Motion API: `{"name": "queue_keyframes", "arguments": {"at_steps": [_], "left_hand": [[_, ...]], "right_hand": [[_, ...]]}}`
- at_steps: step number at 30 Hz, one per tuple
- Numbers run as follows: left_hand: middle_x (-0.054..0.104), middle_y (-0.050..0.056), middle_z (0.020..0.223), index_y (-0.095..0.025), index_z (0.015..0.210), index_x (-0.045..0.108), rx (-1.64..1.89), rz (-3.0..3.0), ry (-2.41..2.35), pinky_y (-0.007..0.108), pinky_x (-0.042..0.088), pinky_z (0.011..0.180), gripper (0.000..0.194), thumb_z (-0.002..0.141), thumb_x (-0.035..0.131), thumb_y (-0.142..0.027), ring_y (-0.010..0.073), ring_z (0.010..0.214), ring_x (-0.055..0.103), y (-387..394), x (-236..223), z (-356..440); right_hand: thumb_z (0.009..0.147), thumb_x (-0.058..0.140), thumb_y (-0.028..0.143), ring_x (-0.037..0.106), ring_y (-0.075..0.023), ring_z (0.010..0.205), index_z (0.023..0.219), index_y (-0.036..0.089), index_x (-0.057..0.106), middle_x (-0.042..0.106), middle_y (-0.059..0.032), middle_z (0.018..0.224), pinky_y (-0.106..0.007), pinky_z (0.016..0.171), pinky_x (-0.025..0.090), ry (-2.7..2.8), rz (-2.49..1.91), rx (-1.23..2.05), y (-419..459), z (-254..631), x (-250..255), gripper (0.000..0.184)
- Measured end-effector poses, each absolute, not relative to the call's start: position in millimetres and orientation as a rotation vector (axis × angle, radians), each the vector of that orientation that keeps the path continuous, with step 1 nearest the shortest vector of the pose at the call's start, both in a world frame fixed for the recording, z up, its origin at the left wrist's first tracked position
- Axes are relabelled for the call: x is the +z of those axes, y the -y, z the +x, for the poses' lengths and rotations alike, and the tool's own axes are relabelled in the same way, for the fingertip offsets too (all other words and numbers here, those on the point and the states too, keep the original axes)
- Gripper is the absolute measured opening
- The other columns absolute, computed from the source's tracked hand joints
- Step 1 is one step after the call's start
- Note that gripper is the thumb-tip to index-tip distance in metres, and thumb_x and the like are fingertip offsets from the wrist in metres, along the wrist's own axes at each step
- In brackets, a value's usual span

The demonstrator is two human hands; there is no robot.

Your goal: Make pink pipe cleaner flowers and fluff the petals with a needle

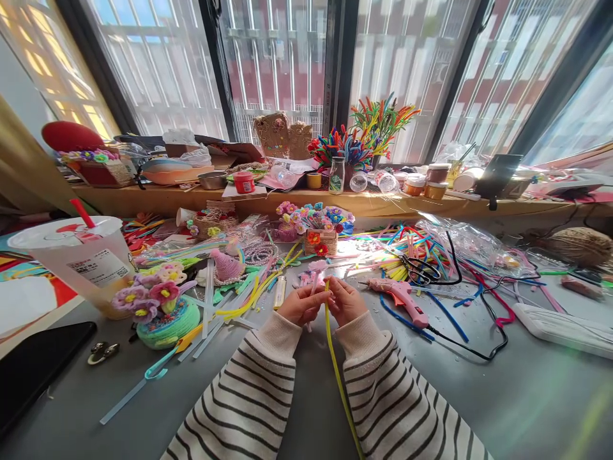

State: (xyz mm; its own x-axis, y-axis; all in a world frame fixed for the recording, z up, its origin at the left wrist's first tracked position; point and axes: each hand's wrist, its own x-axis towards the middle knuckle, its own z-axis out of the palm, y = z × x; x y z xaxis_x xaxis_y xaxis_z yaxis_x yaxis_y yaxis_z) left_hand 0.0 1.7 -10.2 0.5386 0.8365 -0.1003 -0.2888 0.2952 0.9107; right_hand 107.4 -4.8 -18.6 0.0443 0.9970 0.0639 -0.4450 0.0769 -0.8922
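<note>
Scanning left to right, you've got the drink cup [52, 271], then the green pot [167, 324] with fuzzy flowers; your left hand [302, 305] has its fingers curled closed around a pink flower [314, 273], head showing just above, pale stem poking out below; left fingertips meet the yellow pipe cleaner [338, 374], which is between your hands and runs down between your striped sleeves over the grey table [306, 415]; your right hand [347, 303] pinches its upper end, thumb and fingers together; pink glue gun [400, 300] lies beyond, untouched.
</note>
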Motion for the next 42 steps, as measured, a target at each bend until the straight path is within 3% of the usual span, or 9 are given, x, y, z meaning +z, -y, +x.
{"name": "queue_keyframes", "arguments": {"at_steps": [4, 9, 16, 19, 22, 27, 32, 37, 42], "left_hand": [[0.04, -0.008, 0.031, -0.01, 0.056, 0.056, 0.961, 0.881, -0.707, 0.013, 0.013, 0.026, 0.023, 0.049, 0.067, -0.03, -0.0028, 0.022, 0.022, -1, -5, -4], [0.05, -0.006, 0.041, -0.01, 0.06, 0.059, 1.083, 0.754, -0.745, 0.011, 0.016, 0.024, 0.025, 0.046, 0.068, -0.028, -0.0037, 0.023, 0.025, -3, -2, -10], [0.054, -0.004, 0.046, -0.009, 0.065, 0.06, 1.05, 0.788, -0.702, 0.01, 0.019, 0.024, 0.024, 0.051, 0.066, -0.028, -0.0042, 0.023, 0.027, -4, -8, -9], [0.055, -0.004, 0.046, -0.01, 0.065, 0.06, 1.032, 0.813, -0.695, 0.009, 0.019, 0.024, 0.023, 0.051, 0.066, -0.028, -0.0041, 0.023, 0.028, -4, -8, -8], [0.055, -0.004, 0.047, -0.01, 0.063, 0.06, 1.022, 0.819, -0.694, 0.009, 0.019, 0.024, 0.021, 0.051, 0.066, -0.026, -0.0044, 0.024, 0.028, -4, -7, -7], [0.053, -0.005, 0.047, -0.01, 0.063, 0.059, 1.006, 0.817, -0.701, 0.008, 0.018, 0.023, 0.022, 0.051, 0.066, -0.026, -0.0045, 0.024, 0.028, -3, -5, -7], [0.054, -0.005, 0.049, -0.009, 0.064, 0.059, 1.002, 0.808, -0.7, 0.008, 0.019, 0.024, 0.023, 0.05, 0.066, -0.026, -0.0047, 0.025, 0.029, -4, -9, -9], [0.052, -0.005, 0.047, -0.009, 0.062, 0.058, 1.009, 0.821, -0.715, 0.009, 0.019, 0.024, 0.02, 0.052, 0.064, -0.026, -0.0046, 0.024, 0.027, -5, -8, -9], [0.048, -0.006, 0.042, -0.009, 0.06, 0.057, 1.011, 0.839, -0.727, 0.011, 0.016, 0.025, 0.02, 0.052, 0.063, -0.026, -0.004, 0.024, 0.024, -3, -3, -7]], "right_hand": [[0.058, 0.055, 0.046, 0.029, -0.0051, 0.037, 0.066, 0.017, 0.061, 0.038, 0.0054, 0.044, -0.019, 0.036, 0.02, 0.969, -1.021, 1.194, 3, 128, -16, 0.031], [0.059, 0.059, 0.03, 0.043, -0.0124, 0.053, 0.06, 0.016, 0.062, 0.049, -0.0006, 0.056, -0.027, 0.056, 0.034, 1.621, -1.483, 0.516, 9, 155, -18, 0.015], [0.064, 0.051, 0.02, 0.048, -0.0198, 0.083, 0.083, 0.014, 0.057, 0.054, -0.0079, 0.083, -0.027, 0.071, 0.035, 2.168, -1.945, 0.274, 15, 144, -16, 0.021], [0.062, 0.05, 0.015, 0.049, -0.0228, 0.088, 0.09, 0.008, 0.055, 0.054, -0.014, 0.091, -0.028, 0.071, 0.036, 2.249, -2.065, 0.283, 16, 136, -9, 0.029], [0.059, 0.052, 0.018, 0.053, -0.0253, 0.079, 0.085, 0.006, 0.058, 0.058, -0.0167, 0.085, -0.03, 0.063, 0.037, 2.269, -2.108, 0.344, 19, 135, -5, 0.029], [0.062, 0.049, 0.025, 0.053, -0.018, 0.063, 0.067, 0.015, 0.061, 0.06, -0.0069, 0.067, -0.025, 0.052, 0.035, 2.152, -2.062, 0.418, 21, 143, -11, 0.017], [0.064, 0.047, 0.027, 0.042, -0.0093, 0.047, 0.064, 0.015, 0.059, 0.049, 0.0016, 0.049, -0.02, 0.046, 0.029, 1.788, -1.67, 0.665, 19, 148, -21, 0.017], [0.061, 0.047, 0.047, 0.029, -0.0068, 0.041, 0.048, 0.015, 0.047, 0.033, 0.0048, 0.042, -0.019, 0.039, 0.021, 1.777, -1.505, 0.957, 25, 146, -21, 0.034], [0.066, 0.038, 0.052, 0.035, -0.0094, 0.047, 0.055, 0.016, 0.045, 0.037, 0.003, 0.049, -0.02, 0.042, 0.025, 2.018, -1.378, 0.928, 31, 144, -22, 0.038]]}}
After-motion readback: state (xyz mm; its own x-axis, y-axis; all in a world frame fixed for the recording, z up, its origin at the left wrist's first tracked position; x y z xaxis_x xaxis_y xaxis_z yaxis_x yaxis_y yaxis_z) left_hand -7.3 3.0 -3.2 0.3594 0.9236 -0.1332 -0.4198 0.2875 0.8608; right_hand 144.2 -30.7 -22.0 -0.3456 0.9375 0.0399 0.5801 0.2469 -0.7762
